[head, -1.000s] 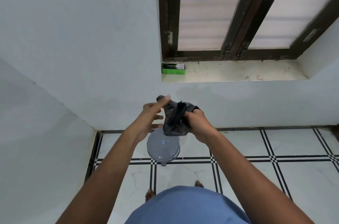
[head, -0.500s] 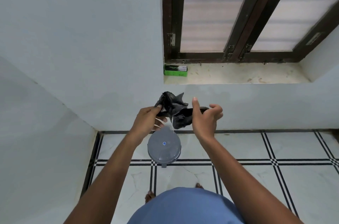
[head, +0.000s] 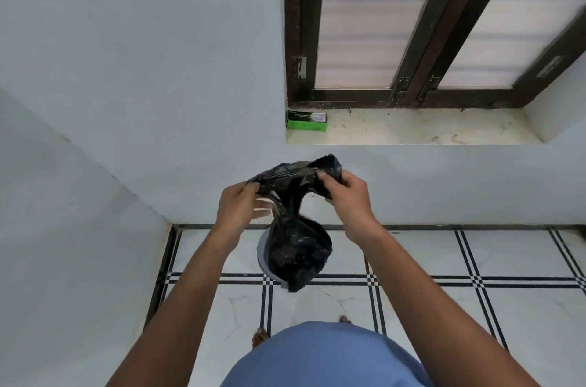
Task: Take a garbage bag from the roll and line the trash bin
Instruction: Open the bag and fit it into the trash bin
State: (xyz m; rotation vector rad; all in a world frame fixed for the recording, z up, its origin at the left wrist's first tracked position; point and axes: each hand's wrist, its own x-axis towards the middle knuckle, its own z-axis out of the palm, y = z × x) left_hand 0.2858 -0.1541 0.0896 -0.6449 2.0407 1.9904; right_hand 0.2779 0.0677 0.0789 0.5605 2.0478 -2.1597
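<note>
Head view: left hand (head: 236, 209) and right hand (head: 344, 193) grip garbage bag (head: 296, 247), hanging between.

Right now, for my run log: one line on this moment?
hands: left and right pinch bag top | bag: hanging, unopened | bin: below, unlined

— What do the two hands hold?
— A black garbage bag (head: 296, 247): the left hand (head: 237, 209) pinches one end of its top edge, the right hand (head: 344, 193) grips the other, and the rest hangs crumpled between them.
— And below?
— A grey trash bin (head: 262, 255) on the tiled floor (head: 444, 260), mostly hidden by the bag. A green box (head: 306, 121) lies on the window sill (head: 412, 130).
</note>
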